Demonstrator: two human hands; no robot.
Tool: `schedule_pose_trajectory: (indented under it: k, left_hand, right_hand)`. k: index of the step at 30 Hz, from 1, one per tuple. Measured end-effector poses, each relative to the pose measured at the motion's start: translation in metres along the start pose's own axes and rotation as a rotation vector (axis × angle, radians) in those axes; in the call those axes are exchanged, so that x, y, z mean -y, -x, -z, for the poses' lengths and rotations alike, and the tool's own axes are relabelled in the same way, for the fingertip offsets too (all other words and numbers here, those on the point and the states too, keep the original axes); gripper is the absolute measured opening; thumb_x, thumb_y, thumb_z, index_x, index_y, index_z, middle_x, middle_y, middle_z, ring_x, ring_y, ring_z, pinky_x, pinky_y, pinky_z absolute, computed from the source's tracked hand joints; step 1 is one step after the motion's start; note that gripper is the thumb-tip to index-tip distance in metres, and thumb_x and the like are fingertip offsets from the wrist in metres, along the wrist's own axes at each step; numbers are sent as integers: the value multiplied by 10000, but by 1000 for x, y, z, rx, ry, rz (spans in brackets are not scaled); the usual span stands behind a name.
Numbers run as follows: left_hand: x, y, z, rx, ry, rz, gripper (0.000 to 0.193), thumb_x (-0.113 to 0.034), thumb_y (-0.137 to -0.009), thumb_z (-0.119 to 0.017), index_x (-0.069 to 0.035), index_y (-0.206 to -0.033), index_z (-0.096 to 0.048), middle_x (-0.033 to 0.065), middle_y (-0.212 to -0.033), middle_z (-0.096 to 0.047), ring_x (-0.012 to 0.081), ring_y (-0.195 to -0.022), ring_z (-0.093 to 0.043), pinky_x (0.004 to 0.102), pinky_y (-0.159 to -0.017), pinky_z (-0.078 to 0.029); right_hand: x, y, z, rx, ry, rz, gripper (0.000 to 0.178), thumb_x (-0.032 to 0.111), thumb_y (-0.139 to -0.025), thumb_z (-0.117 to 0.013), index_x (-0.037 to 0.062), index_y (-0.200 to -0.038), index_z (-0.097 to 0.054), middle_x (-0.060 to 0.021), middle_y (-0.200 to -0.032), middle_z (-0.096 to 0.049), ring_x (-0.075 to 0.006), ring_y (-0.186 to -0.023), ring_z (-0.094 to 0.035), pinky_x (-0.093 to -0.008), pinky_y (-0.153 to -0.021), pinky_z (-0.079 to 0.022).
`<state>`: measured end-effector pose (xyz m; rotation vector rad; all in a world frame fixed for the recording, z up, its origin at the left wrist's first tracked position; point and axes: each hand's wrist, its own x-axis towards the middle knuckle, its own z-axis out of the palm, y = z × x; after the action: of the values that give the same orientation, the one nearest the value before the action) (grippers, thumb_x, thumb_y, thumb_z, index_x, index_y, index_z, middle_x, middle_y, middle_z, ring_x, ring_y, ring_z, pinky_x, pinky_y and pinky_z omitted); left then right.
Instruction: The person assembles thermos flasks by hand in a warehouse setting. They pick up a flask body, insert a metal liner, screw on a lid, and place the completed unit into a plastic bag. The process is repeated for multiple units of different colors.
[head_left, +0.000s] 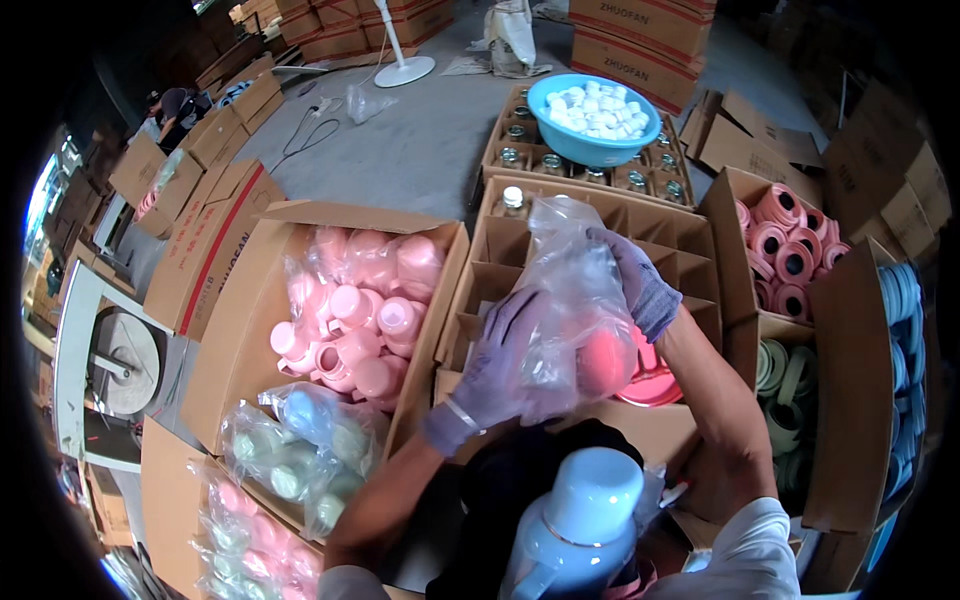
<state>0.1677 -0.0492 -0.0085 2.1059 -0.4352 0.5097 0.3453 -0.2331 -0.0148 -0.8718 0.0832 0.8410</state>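
Note:
In front of me is a clear plastic bag (pixel 560 255) with a rounded coral-pink part (pixel 605 362) low down in it or behind its film. My right hand (pixel 640 285), in a grey-purple glove, pinches the bag's right side near the top. My left hand (pixel 505 360), gloved alike and slightly blurred, is closed around the left side of the bag. Below the bag lie red-pink round pieces (pixel 652 380), partly covered. A light blue vacuum flask (pixel 580 515) with a cup lid stands upright close to my body.
A divided carton (pixel 690 235) sits beneath my hands, holding one white-capped bottle (pixel 513 198). Behind it, a blue basin (pixel 595 150) of white caps rests on boxed glass bottles. Pink cups (pixel 350 345) fill a left carton; pink rings (pixel 790 245) and blue parts (pixel 900 350) stand right.

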Motion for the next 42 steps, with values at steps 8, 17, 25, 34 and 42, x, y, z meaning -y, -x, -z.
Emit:
schedule_pose_trajectory:
  k: [8,17,25,34,42]
  left_hand:
    - [-20,31,-60,-190,580,582,262,-38,-836,-614,37,-1084,-655,58,-1023,-680,123,-871,-607,264,-789,-517]
    - [-88,162,-3,-75,-109,-62,132,-57,-865,-622,28,-958,-661,172,-1002,-674,281,-980,-649,381,-840,-512]
    - [-169,247,48,768,694,567,215,-144,-853,-721,1,-1011,-705,74,-954,-686,168,-893,-658,310,-787,-533]
    - [-215,319,21,785,748,438,185,-114,-931,-645,-12,-1073,-704,83,-971,-707,211,-947,-665,325,-897,-501]
    - [-216,176,68,595,123,566,334,-323,-947,-615,-25,-1092,-578,68,-864,-640,108,-779,-637,268,-620,-509]
  right_hand:
    - [-62,132,21,176,1104,526,1070,296,-675,-843,42,-1499,-209,-124,-1498,-319,-298,-1420,-287,-387,-1147,-271]
    - [-166,253,71,-721,1606,1089,284,125,-797,-638,90,-1077,-674,-153,-1009,-670,-392,-916,-625,-458,-829,-498]
    - [-298,381,51,-463,1591,713,289,116,-796,-600,134,-1077,-667,-161,-1135,-623,-344,-1113,-569,-488,-1011,-427]
    - [-276,458,46,118,1682,630,454,215,-773,-679,62,-1190,-587,-125,-1244,-544,-314,-1199,-510,-457,-1042,-394]
    - [-226,358,-4,-215,1095,471,778,177,-771,-638,-15,-1459,-328,-223,-1474,-365,-341,-1354,-387,-399,-1131,-287]
